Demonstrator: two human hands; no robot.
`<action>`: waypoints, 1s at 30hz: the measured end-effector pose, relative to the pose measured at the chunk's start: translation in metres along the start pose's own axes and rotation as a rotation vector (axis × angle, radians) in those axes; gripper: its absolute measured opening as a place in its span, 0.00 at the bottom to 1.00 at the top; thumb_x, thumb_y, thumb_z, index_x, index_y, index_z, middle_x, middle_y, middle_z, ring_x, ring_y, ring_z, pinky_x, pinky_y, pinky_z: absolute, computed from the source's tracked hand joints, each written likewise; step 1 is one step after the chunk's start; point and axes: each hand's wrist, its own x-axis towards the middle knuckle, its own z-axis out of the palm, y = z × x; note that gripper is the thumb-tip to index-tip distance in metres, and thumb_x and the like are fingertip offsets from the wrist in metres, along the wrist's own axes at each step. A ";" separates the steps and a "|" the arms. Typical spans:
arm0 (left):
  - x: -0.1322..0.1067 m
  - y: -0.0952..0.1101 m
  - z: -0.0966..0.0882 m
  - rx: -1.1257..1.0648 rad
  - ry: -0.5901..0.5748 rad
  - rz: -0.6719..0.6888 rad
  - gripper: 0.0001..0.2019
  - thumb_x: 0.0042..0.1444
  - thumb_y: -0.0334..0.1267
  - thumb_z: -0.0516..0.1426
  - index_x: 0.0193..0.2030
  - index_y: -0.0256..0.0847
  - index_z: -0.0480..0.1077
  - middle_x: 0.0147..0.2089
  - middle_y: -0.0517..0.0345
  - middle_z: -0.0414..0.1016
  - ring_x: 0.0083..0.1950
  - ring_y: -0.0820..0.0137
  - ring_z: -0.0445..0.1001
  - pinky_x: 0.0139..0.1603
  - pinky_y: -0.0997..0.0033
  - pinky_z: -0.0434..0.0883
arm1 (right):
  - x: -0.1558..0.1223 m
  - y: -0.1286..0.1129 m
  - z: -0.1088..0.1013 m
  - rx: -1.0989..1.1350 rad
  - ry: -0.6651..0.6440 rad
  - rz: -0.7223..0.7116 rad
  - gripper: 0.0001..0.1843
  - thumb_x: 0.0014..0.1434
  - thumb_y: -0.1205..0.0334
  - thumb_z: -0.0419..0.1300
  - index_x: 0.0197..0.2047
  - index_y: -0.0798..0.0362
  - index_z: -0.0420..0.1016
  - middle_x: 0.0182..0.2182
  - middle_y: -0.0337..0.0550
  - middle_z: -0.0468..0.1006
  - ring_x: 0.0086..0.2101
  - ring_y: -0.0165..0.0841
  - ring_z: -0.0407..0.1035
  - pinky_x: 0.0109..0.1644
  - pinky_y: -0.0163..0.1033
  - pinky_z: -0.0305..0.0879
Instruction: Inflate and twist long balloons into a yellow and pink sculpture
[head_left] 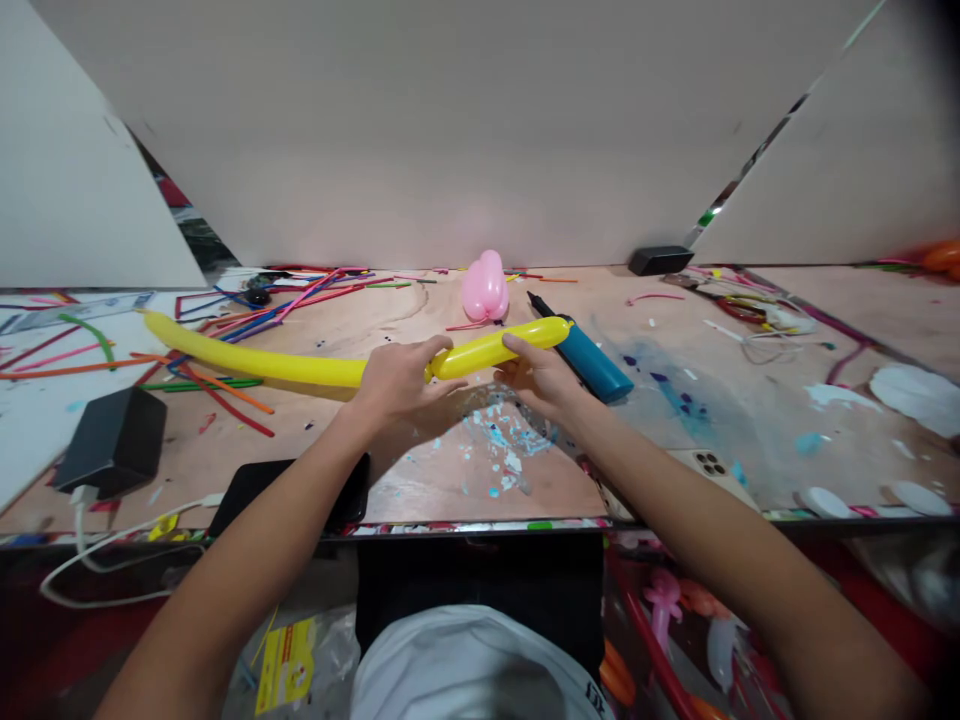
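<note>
A long yellow modelling balloon (247, 358) stretches across the worktop from the far left to the middle. My left hand (397, 380) is closed round it at a pinch point. My right hand (541, 378) grips the short right section of the balloon, thumb on top. A blue balloon pump (592, 365) with a black nozzle lies just behind my right hand. A small pink twisted balloon figure (484, 287) stands further back near the wall.
Several uninflated coloured balloons (247, 310) lie scattered at the back left. A black power adapter (112, 440) with a white cable sits at the left, a black phone (247, 485) by my left forearm, another phone (709, 468) under my right forearm. A black box (660, 260) is at the wall.
</note>
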 end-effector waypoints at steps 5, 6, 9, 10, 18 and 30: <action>0.000 -0.001 0.001 0.017 -0.003 -0.011 0.26 0.60 0.61 0.50 0.55 0.45 0.70 0.37 0.54 0.80 0.38 0.61 0.78 0.36 0.67 0.64 | -0.003 -0.007 0.003 0.160 -0.106 -0.023 0.21 0.38 0.64 0.74 0.35 0.49 0.73 0.37 0.37 0.76 0.39 0.32 0.69 0.43 0.38 0.68; 0.000 0.000 0.001 0.020 -0.004 -0.002 0.26 0.60 0.61 0.51 0.54 0.45 0.70 0.37 0.54 0.80 0.37 0.61 0.77 0.36 0.67 0.64 | -0.004 -0.007 0.003 0.163 -0.113 -0.021 0.20 0.39 0.61 0.74 0.36 0.49 0.73 0.38 0.38 0.76 0.40 0.32 0.69 0.43 0.38 0.68; -0.001 0.001 0.000 0.022 0.002 0.020 0.26 0.58 0.61 0.54 0.55 0.46 0.70 0.37 0.54 0.80 0.37 0.61 0.77 0.36 0.67 0.63 | -0.003 -0.006 0.002 0.114 -0.096 0.016 0.20 0.44 0.51 0.73 0.37 0.49 0.73 0.37 0.40 0.77 0.39 0.33 0.69 0.38 0.37 0.67; -0.001 0.001 0.000 0.020 0.000 0.022 0.27 0.57 0.61 0.54 0.55 0.46 0.70 0.37 0.54 0.80 0.37 0.61 0.78 0.35 0.67 0.63 | -0.002 -0.005 0.001 0.095 -0.079 0.034 0.20 0.45 0.50 0.73 0.37 0.49 0.73 0.37 0.40 0.76 0.38 0.33 0.69 0.37 0.36 0.66; 0.001 -0.002 0.003 -0.018 -0.039 0.010 0.27 0.60 0.61 0.50 0.55 0.45 0.71 0.38 0.53 0.81 0.39 0.60 0.78 0.37 0.66 0.64 | -0.001 -0.007 -0.004 0.144 -0.125 0.011 0.21 0.38 0.66 0.74 0.36 0.49 0.72 0.38 0.38 0.77 0.42 0.34 0.70 0.46 0.39 0.69; 0.001 -0.004 0.006 -0.041 0.038 0.081 0.24 0.58 0.60 0.53 0.51 0.45 0.74 0.37 0.53 0.81 0.37 0.58 0.78 0.37 0.64 0.65 | -0.004 -0.004 0.000 0.038 -0.115 -0.018 0.20 0.38 0.68 0.73 0.35 0.49 0.74 0.38 0.37 0.77 0.40 0.33 0.71 0.43 0.38 0.69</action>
